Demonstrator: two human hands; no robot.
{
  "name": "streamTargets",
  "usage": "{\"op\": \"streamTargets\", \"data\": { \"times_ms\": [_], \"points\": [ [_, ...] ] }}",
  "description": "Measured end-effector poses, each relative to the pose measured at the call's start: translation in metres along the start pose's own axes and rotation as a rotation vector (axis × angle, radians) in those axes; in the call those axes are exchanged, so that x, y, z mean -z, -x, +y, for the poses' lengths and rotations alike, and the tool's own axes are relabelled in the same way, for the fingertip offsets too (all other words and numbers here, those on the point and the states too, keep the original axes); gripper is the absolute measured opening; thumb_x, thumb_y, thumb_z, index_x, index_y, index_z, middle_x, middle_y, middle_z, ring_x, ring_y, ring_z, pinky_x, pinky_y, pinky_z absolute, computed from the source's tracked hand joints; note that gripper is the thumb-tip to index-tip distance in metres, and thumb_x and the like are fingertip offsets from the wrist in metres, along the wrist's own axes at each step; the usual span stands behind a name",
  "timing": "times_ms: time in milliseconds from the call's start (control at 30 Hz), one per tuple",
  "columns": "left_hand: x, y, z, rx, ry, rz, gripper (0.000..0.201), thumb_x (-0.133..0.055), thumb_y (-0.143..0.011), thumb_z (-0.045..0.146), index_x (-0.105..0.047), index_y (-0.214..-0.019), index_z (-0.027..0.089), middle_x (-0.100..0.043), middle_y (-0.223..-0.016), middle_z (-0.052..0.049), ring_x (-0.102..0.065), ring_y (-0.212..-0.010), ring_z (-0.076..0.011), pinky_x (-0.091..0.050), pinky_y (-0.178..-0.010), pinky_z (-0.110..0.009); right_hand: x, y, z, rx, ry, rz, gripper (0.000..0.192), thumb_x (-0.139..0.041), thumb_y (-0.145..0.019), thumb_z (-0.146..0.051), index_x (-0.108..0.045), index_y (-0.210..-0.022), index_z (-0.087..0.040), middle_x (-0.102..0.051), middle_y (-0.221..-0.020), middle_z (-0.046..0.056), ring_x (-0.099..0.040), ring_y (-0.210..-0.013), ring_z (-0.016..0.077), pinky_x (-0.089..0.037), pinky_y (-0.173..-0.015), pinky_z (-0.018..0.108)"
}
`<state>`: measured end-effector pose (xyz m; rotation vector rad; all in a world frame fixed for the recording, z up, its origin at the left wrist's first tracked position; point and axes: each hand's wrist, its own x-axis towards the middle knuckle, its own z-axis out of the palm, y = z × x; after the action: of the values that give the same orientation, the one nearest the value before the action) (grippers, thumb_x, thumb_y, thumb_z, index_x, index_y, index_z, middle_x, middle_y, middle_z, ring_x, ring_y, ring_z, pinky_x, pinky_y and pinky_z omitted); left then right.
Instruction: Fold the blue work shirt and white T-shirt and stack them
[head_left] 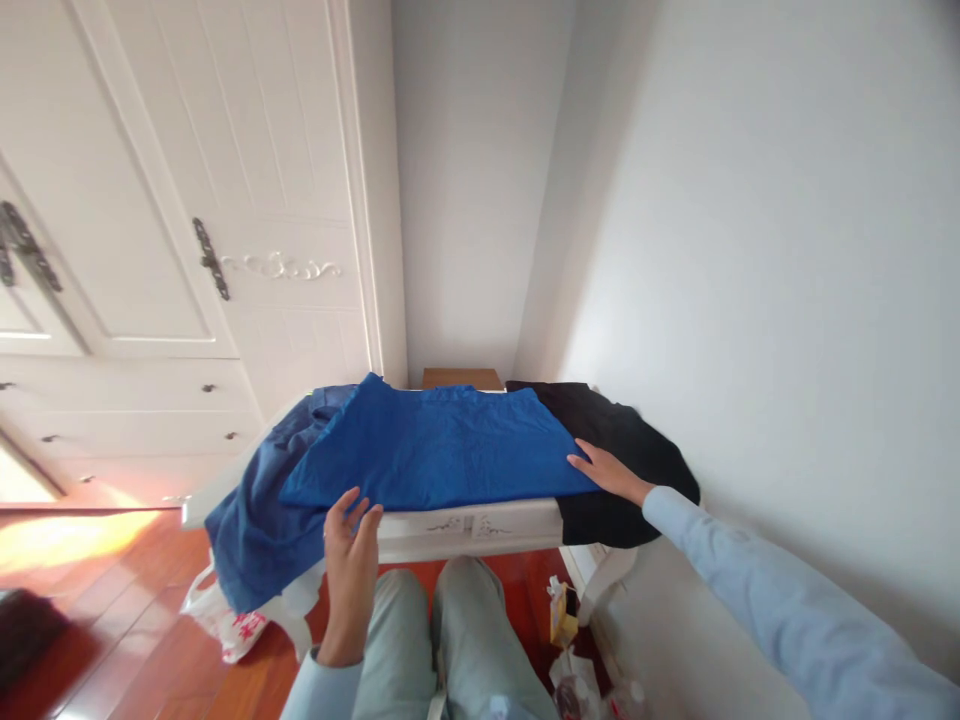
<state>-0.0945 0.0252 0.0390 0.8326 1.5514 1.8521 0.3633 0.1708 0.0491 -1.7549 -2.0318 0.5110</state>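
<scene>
Fingers of the right hand (609, 470) lie flat and together, pressing the right edge of the bright blue folded cotton garment (435, 445) at the frame's centre. Left hand (351, 555) hovers with fingers spread loosely, holding nothing, just at the garment's near edge. It lies on a small white carved table (465, 528), between darker blue cloth (251, 525) and black cloth (630, 450).

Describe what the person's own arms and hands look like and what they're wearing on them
Both hands are bare, with no gloves. The left hand comes out of a pale blue long sleeve with a plain cuff at the wrist. The right hand has the same pale blue sleeve, loose and creased along the forearm. No rings, watch or markings show.
</scene>
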Motion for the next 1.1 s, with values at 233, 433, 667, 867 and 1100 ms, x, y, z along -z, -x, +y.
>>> {"op": "streamTargets", "data": {
  "times_ms": [233,433,667,867,1100],
  "points": [
    [-0.007,0.004,0.013,0.453,0.58,0.22,0.011,-0.058,-0.078,0.023,-0.055,-0.087,0.021,-0.062,-0.093,-0.005,-0.064,-0.081,-0.0171,-0.054,-0.082,-0.036,0.011,-0.042,-0.027,-0.237,-0.606,-0.02,0.041,-0.068,-0.092,-0.051,-0.073,-0.107,-0.014,-0.077,-0.111,0.017,-0.071,-0.111,0.0316,-0.053,-0.104,0.046],
    [-0.013,-0.015,0.03,0.402,0.585,0.326,0.015,-0.061,-0.077,0.022,-0.052,-0.089,0.021,-0.06,-0.091,-0.002,-0.068,-0.079,-0.0172,-0.054,-0.07,-0.031,0.013,-0.082,-0.066,-0.474,-1.054,-0.175,0.028,-0.053,-0.103,-0.033,-0.072,-0.097,-0.014,-0.08,-0.092,0.013,-0.076,-0.086,0.0215,-0.06,-0.094,0.036],
    [-0.013,-0.043,0.041,0.385,0.387,0.295,0.026,-0.074,-0.067,0.03,-0.054,-0.075,0.017,-0.051,-0.065,0.005,-0.042,-0.048,-0.0065,-0.026,-0.039,-0.018,0.005,-0.14,-0.078,-0.507,-0.989,-0.162,0.029,-0.054,-0.101,-0.035,-0.071,-0.101,-0.011,-0.079,-0.097,0.017,-0.076,-0.098,0.0251,-0.059,-0.097,0.038],
    [-0.021,-0.071,0.033,0.274,0.338,0.368,0.04,-0.087,-0.06,0.034,-0.065,-0.086,0.014,-0.066,-0.081,-0.003,-0.06,-0.065,-0.013,-0.049,-0.053,-0.024,0.008,-0.165,-0.086,-0.475,-0.665,-0.232,0.016,-0.074,-0.085,-0.026,-0.071,-0.08,-0.011,-0.076,-0.077,0.018,-0.076,-0.087,0.0321,-0.062,-0.086,0.044],
    [-0.05,-0.089,0.039,0.309,0.354,0.504,0.024,-0.076,-0.073,0.019,-0.068,-0.096,0.014,-0.073,-0.105,-0.01,-0.071,-0.098,-0.0234,-0.055,-0.102,-0.044,0.036,-0.162,-0.124,-0.156,-0.304,0.025,0.016,-0.07,-0.085,-0.023,-0.073,-0.098,-0.014,-0.076,-0.11,0.014,-0.066,-0.116,0.0327,-0.045,-0.107,0.042]
  ]
}}
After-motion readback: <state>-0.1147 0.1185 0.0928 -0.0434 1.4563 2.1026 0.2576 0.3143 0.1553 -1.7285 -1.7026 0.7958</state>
